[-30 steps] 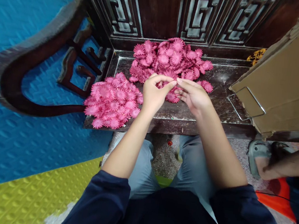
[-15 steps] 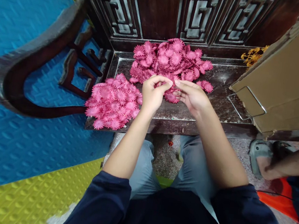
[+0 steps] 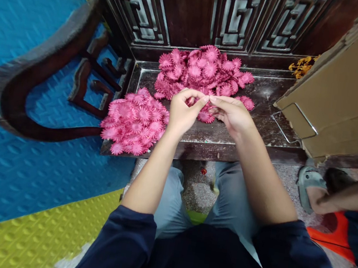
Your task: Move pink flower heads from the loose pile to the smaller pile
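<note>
1. Where fingertips meet above the surface (image 3: 267, 115) middle, left hand (image 3: 182, 112) and right hand (image 3: 232, 114) pinch together; whatever they pinch is hidden.
2. Pink paper flowers: back-edge pile (image 3: 204, 69); front-left corner pile (image 3: 136, 122), overhanging.
3. Cardboard box (image 3: 350, 86), right edge, cut off; no legible writing.

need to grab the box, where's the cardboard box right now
In the head view the cardboard box stands at the right end of the dark wooden bench, right of the person's right hand.
</note>
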### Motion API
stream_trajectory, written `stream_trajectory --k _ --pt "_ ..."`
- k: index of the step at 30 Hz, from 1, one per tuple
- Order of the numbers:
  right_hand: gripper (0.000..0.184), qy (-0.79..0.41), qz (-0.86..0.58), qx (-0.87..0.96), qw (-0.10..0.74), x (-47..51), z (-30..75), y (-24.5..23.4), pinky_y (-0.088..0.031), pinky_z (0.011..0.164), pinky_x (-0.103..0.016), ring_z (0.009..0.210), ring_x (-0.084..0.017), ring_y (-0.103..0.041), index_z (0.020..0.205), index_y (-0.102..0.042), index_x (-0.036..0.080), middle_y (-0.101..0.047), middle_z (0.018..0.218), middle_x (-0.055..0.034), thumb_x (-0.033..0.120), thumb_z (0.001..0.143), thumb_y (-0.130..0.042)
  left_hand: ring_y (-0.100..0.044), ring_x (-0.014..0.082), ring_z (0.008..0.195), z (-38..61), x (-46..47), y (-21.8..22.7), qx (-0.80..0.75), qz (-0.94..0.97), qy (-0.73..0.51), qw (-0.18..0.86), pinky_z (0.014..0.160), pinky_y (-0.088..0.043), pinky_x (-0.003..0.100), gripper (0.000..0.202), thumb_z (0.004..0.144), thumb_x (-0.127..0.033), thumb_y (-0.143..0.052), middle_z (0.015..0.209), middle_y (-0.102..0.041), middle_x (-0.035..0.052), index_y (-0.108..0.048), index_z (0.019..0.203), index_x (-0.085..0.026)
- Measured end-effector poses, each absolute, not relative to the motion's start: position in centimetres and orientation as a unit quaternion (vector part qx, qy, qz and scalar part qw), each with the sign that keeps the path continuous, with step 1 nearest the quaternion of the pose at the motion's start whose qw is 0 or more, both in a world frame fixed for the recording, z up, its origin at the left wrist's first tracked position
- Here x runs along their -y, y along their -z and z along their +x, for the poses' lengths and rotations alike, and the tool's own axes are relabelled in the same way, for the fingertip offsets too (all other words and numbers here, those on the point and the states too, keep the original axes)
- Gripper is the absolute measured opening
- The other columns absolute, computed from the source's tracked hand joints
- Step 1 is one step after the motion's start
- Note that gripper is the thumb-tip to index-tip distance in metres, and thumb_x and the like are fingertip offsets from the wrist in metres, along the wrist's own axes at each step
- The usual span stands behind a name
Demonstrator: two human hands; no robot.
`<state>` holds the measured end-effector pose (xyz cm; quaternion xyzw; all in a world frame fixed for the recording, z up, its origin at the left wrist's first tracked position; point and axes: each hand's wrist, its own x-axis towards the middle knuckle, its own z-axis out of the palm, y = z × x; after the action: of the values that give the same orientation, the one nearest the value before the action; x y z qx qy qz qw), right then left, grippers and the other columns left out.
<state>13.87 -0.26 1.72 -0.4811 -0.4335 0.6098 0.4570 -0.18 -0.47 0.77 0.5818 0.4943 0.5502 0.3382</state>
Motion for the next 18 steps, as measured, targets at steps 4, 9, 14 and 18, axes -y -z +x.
stream_trajectory --k 4,9,14,18 --pt "0.019 -0.609 -0.483 0.425 0.464 0.32 13.68 -1.89 -0.051 0.071 -0.03 0.069 -0.011 -0.062 0.077 -0.071 0.022 -0.069 0.075 0.0002 0.036 0.065 -0.073 -0.043 0.0117 0.06 -0.25 0.45 -1.05 -0.495 0.574 -0.542 0.365 0.062 -0.034 0.026 0.012 0.074 -0.027 -0.068 0.061 -0.05 -0.0013 -0.065 0.067 -0.018" --pt "0.018 -0.612 -0.489 0.414 0.463 0.28 13.68 -1.98 -0.05 0.069 -0.03 0.065 -0.01 -0.061 0.076 -0.071 0.022 -0.069 0.077 0.0012 0.036 0.064 -0.073 -0.05 0.0126 0.067 -0.29 0.23 -0.88 -0.486 0.566 -0.541 0.389 0.067 -0.037 0.026 0.013 0.076 -0.029 -0.067 0.068 -0.058 0.0004 -0.065 0.07 -0.017" --pt "0.021 -0.607 -0.492 0.422 0.459 0.3 13.66 -2.03 -0.05 0.066 -0.028 0.063 -0.009 -0.06 0.076 -0.07 0.023 -0.069 0.077 0.0014 0.039 0.064 -0.073 -0.053 0.0133 0.069 -0.27 0.23 -0.76 -0.485 0.571 -0.544 0.377 0.07 -0.04 0.026 0.018 0.076 -0.036 -0.066 0.071 -0.061 0.001 -0.065 0.071 -0.018" --pt "0.021 -0.606 -0.497 0.418 0.459 0.29 13.6 -1.97 -0.05 0.065 -0.027 0.063 -0.009 -0.059 0.076 -0.07 0.023 -0.069 0.078 0.0015 0.04 0.064 -0.072 -0.052 0.0128 0.068 -0.17 0.28 -0.8 -0.496 0.572 -0.544 0.363 0.07 -0.041 0.026 0.013 0.077 -0.029 -0.063 0.069 -0.06 0.0003 -0.065 0.07 -0.018"
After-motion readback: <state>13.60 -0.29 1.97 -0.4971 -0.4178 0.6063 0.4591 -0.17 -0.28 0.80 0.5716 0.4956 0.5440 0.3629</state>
